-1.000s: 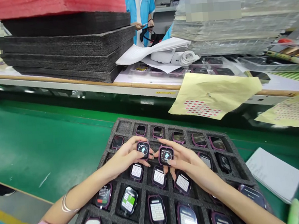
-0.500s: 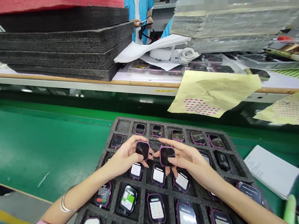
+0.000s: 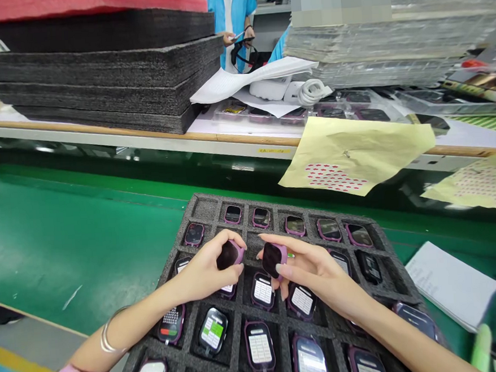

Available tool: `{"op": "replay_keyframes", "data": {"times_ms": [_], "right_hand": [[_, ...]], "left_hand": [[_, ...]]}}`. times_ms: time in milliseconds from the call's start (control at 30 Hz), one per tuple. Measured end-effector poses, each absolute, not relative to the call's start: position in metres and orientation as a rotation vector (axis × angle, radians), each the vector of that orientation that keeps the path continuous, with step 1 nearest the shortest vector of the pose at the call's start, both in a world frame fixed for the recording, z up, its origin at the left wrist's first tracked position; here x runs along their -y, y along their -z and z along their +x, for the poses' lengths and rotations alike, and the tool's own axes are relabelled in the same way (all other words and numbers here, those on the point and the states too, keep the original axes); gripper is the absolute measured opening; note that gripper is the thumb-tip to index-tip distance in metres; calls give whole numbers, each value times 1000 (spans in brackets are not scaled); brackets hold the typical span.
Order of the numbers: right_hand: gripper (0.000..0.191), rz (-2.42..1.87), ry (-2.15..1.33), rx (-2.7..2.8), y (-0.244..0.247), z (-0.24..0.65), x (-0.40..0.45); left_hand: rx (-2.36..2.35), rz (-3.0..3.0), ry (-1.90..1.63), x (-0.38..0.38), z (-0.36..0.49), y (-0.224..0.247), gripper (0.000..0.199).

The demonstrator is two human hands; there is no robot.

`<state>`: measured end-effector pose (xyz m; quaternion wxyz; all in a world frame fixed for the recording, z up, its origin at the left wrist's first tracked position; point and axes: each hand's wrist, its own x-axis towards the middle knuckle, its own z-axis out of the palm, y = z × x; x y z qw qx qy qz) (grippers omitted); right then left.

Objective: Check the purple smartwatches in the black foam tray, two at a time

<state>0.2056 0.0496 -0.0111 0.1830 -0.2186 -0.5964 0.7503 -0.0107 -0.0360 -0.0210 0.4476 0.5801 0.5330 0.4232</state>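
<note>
Green surface [image 3: 65, 244]: stretches under everything near the person and bears the foam tray.
Shelf [image 3: 236, 143]: runs across behind the tray, with a stack of black foam [image 3: 96, 77] on its left part.
Foam tray [image 3: 205, 210]: dark grey, divided into a grid, with purple-cased watches lying in many compartments, some screens lit, others dark.
Right hand [image 3: 310, 264]: its grip is closed round a watch, thumb at the lower edge of the face, other fingers behind and above.
Left hand [image 3: 205, 271]: its grip pinches another watch between thumb and fingers.
Right watch [image 3: 272, 258]: above the tray's middle, dark face up and turned leftward, longer side seeming to run away from the person.
Left watch [image 3: 228, 255]: just left of it, a gap between them, tilted so its purple edge faces right; long axis hard to tell.
Keypad-screen watch [image 3: 262, 291]: in its compartment below the gap, nearer the right grip than the left.
</note>
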Motion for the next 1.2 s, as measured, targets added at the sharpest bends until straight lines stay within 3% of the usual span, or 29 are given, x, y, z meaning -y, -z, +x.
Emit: {"op": "replay_keyframes", "data": {"times_ms": [500,1200], "right_hand": [[51,-746,-2192,1661,9,207,-51],[43,-702,-2158,1636,7,206,-51]], "left_hand": [[-1339,1461,-1087,37,-12,19,35],[-1352,1407,-1092,38,-12,19,37]]}}
